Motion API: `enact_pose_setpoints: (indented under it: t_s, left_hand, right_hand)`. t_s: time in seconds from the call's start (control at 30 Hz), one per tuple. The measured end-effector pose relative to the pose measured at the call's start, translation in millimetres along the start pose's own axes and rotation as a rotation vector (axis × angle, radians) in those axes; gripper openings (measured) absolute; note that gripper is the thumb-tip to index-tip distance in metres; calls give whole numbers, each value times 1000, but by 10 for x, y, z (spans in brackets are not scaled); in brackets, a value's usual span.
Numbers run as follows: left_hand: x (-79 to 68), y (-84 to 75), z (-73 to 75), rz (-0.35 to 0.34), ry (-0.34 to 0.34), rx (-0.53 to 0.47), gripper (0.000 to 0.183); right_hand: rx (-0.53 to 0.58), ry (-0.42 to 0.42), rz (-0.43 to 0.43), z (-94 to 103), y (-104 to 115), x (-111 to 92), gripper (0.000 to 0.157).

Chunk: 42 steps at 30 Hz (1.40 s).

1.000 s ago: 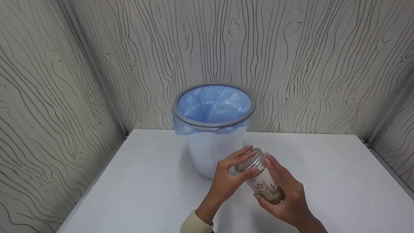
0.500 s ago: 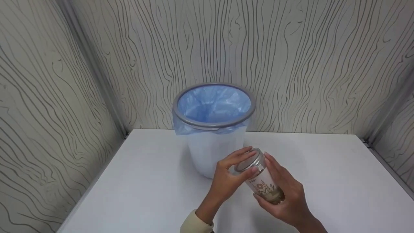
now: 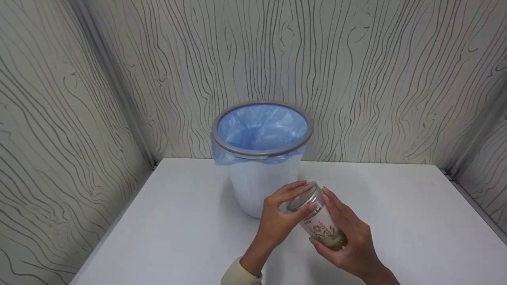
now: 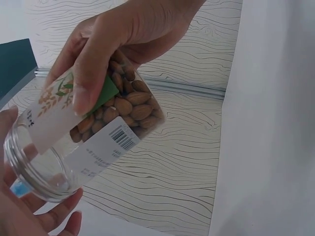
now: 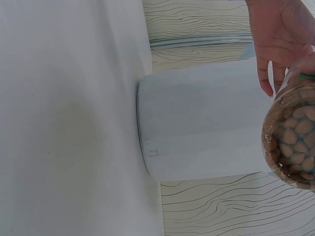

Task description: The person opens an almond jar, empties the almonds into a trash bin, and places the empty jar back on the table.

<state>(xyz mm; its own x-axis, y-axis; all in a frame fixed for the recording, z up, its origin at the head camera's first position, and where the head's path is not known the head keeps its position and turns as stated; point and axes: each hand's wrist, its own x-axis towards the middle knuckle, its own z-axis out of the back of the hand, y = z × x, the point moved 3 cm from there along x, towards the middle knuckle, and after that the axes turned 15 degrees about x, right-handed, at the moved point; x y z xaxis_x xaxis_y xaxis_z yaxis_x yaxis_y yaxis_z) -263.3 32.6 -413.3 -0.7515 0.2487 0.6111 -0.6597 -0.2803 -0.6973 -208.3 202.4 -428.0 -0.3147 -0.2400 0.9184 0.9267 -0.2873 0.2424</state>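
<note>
A clear jar of almonds [image 4: 130,105], printed with flowers and bearing a barcode label, is held tilted above the white table, in front of the bin. My right hand [image 3: 354,241] grips the body toward the base, its thumb and fingers on opposite sides. At the clear ringed top end [image 3: 301,200], my left hand [image 3: 275,217] has its thumb on the near side and fingers over the far edge. In the left wrist view the almonds lie toward the base, and the top end shows see-through. The right wrist view looks at the jar's round bottom [image 5: 298,140], with almonds behind it.
A white bin [image 3: 263,178] with a grey rim [image 3: 259,152] and a blue liner [image 3: 265,126] stands just beyond the hands. The white table [image 3: 170,229] meets wood-grain patterned panels [image 3: 190,71] at the back and sides.
The jar and the right hand have shifted very slightly to the left, and the jar's top face has tilted a little. Both hands keep their hold; the bin has not moved.
</note>
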Motion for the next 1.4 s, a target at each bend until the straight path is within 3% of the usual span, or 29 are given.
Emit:
enact_pose_setpoints:
  t_s: [0.67, 1.13, 1.4]
  left_hand:
    - [1, -2, 1, 15, -17, 7, 40]
    - [-19, -21, 3, 107, -29, 38, 42]
    - [-17, -40, 10, 120, -19, 62, 44]
  right_hand:
    - [-12, 2, -1, -10, -21, -33, 88]
    - [8, 7, 3, -21, -4, -12, 89]
    - [8, 2, 7, -20, 15, 7, 87]
